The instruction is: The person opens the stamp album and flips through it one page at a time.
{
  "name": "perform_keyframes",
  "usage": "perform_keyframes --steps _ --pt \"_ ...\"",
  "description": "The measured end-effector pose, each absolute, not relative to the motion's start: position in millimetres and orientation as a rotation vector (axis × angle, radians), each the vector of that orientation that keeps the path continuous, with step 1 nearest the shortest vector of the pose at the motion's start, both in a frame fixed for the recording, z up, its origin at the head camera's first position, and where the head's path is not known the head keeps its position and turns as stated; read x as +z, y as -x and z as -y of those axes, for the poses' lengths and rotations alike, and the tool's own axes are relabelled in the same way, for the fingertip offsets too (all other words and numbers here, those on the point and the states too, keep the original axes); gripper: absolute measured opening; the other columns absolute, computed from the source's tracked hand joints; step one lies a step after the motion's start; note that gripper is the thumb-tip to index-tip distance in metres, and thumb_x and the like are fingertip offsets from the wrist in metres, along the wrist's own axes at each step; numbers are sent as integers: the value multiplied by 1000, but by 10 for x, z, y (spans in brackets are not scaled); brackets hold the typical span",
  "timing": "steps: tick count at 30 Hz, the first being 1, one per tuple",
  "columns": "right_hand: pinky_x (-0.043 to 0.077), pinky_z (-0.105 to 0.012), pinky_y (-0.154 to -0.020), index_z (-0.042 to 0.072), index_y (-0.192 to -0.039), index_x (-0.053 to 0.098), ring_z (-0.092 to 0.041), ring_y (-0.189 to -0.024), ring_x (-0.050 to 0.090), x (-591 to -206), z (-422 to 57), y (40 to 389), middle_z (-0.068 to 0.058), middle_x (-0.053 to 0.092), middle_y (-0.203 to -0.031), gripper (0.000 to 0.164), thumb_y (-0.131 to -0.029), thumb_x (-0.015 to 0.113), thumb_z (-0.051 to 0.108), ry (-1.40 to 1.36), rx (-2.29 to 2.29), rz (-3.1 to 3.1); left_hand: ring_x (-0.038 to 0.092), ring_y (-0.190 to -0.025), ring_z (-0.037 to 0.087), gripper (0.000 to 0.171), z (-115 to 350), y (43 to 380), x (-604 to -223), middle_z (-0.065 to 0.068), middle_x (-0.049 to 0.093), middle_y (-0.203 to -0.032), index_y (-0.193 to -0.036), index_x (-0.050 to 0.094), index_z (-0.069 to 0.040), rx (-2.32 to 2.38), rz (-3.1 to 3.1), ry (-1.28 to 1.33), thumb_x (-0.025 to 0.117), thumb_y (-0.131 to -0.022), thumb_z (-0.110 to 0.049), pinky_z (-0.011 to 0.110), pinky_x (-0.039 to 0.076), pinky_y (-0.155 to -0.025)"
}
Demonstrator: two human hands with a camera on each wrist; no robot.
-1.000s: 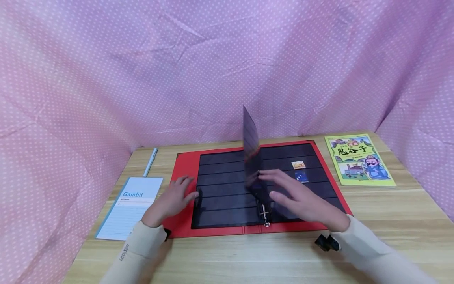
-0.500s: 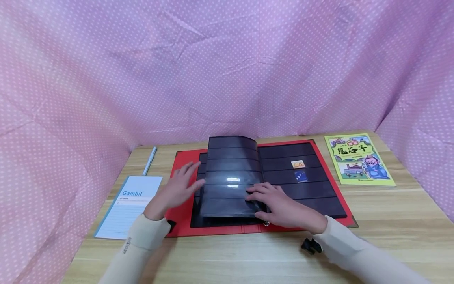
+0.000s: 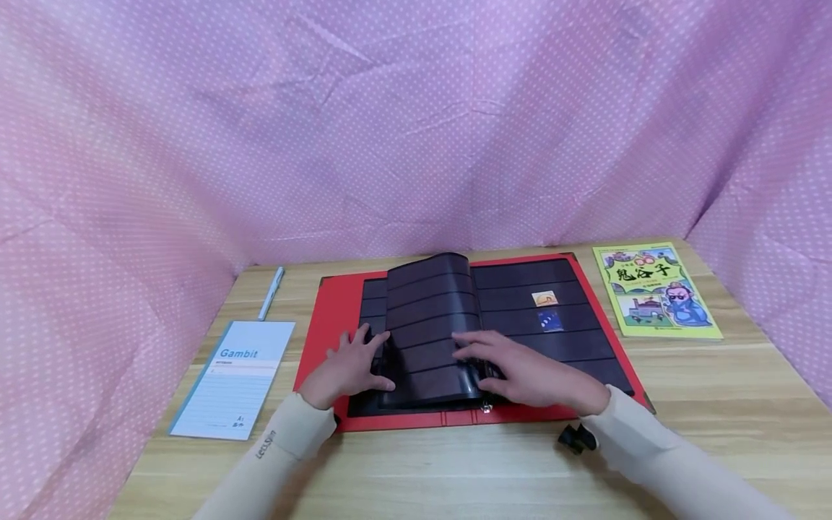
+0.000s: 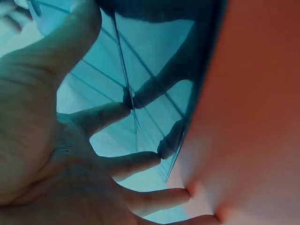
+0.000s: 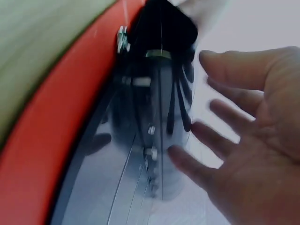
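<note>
A red ring-binder stamp album (image 3: pixel 333 303) lies spread on the table. One black pocket page (image 3: pixel 425 325) arches up from the rings (image 3: pixel 486 409) and leans over the left-hand pages. My left hand (image 3: pixel 344 370) is at that page's outer edge, fingers spread; in the left wrist view some fingertips (image 4: pixel 152 159) touch a glossy page and others the red cover. Beside the spine, my right hand (image 3: pixel 533 372) has its fingers extended at the page's bulge, gripping nothing. An orange-and-white stamp (image 3: pixel 544 298) and a dark blue stamp (image 3: pixel 549 321) sit in the right-hand page (image 3: pixel 581 347).
Left of the album are a pale blue notebook (image 3: pixel 230 383) marked "Gambit" and a light blue pen (image 3: pixel 271 293). A yellow-green comic-style booklet (image 3: pixel 656 289) lies at the right. Pink dotted cloth (image 3: pixel 416 144) hangs behind the wooden table (image 3: pixel 422 477).
The upright black page has swung over to the left and now bulges near the spine. My left hand has moved right onto the page edge; my right hand has followed the page left.
</note>
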State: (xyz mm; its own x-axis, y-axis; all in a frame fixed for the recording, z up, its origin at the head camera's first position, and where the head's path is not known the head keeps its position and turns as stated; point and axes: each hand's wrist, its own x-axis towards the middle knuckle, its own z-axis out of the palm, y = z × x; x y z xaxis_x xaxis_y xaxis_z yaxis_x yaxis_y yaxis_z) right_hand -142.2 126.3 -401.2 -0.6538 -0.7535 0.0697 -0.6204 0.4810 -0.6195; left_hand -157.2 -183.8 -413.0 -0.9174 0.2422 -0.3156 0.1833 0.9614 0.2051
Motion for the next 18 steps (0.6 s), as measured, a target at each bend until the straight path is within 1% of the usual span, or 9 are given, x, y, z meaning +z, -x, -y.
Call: perform_keyframes --steps 3,6,8,12,18 --pt "41 -42 -98 16 -142 42 -21 -133 31 -4062 -1353 1489 -1 24 -153 61 -88 69 17 1089 -960 -2567 24 -128 48 92 1830 1571 -4139 21 24 -149 -147 36 -21 234 -2785 -299 80 -70 -47 71 31 -91" --pt "39 -45 -100 15 -148 29 -24 -134 30 -4142 -1422 1534 -4 21 -153 75 -87 69 32 968 -939 -2590 23 -129 49 91 1823 1572 -4147 21 23 -149 -147 35 -20 231 -2786 -291 80 -71 -45 71 30 -92" --pt "37 -48 -101 15 -150 24 -26 -135 29 -4178 -1446 1544 -5 21 -154 80 -87 67 40 920 -927 -2584 22 -129 49 91 1821 1574 -4153 21 22 -149 -148 34 -20 217 -2779 -282 79 -72 -44 71 29 -92" --pt "35 -49 -102 15 -151 24 -27 -136 27 -4215 -1441 1550 -4 20 -154 82 -86 66 45 901 -923 -2587 20 -130 50 92 1818 1575 -4154 21 21 -150 -149 32 -20 203 -2768 -265 78 -73 -44 72 26 -94" --pt "35 -49 -102 14 -150 26 -28 -136 26 -4225 -1421 1546 -4 21 -154 82 -86 67 44 911 -934 -2601 16 -133 52 92 1815 1579 -4171 21 20 -151 -150 30 -19 230 -2759 -251 78 -75 -41 73 22 -95"
